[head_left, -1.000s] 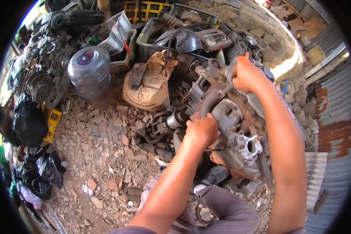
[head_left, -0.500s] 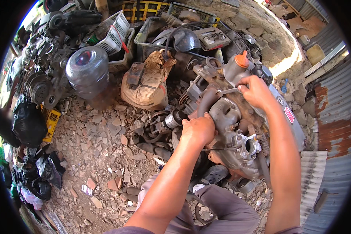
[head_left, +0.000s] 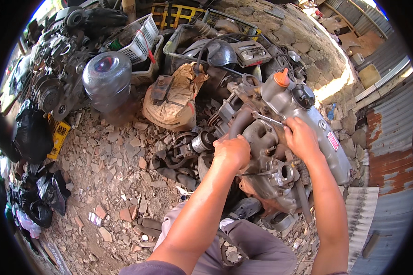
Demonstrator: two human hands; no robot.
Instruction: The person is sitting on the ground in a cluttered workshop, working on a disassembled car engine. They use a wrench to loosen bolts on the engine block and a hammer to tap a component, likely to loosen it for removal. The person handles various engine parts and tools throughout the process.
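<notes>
A greasy engine (head_left: 280, 183) lies on the rubble in front of me, with a long silver valve cover (head_left: 328, 149) along its right side. My right hand (head_left: 302, 137) is closed on the shank of a metal wrench (head_left: 271, 120). The wrench's far end sits at the upper end of a curved, rusty brown manifold pipe (head_left: 241, 121). Lower on that pipe, my left hand (head_left: 233, 152) is closed, its fingertips partly hidden. An orange cap (head_left: 281, 78) sits on the cover's far end, near a black cap (head_left: 303, 96).
Left of the engine stand a dusty sack (head_left: 170, 105) and a clear plastic bottle (head_left: 106, 82). Crates of parts (head_left: 179, 46) line the back. Black bags (head_left: 34, 137) lie far left. Corrugated metal sheets (head_left: 392, 183) run along the right, and broken stones (head_left: 105, 183) cover the ground.
My right hand has swung the wrench's handle end toward me, so it now slants down to the right. My left hand stays on the pipe. The view has shifted slightly.
</notes>
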